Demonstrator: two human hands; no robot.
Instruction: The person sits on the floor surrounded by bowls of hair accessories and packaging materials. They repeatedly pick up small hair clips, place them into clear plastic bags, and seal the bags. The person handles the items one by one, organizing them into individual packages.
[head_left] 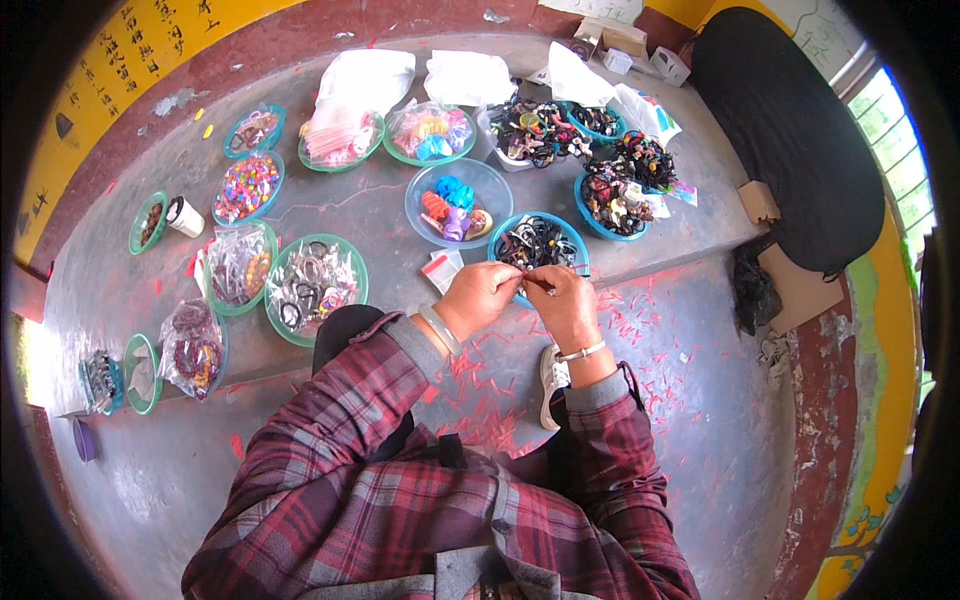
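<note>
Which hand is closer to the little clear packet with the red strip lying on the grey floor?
Left. The left hand sits just right of and below the small clear packet with a red strip, almost beside it. The right hand is farther right, beyond the left hand.

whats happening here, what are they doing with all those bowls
A person in a red plaid shirt sits on the floor facing a low step covered with bowls of small hair ties and trinkets. Both hands meet just in front of a blue bowl of dark hair ties: the left hand and right hand pinch a small, thin item between the fingertips. Red scraps litter the floor around them.
</note>
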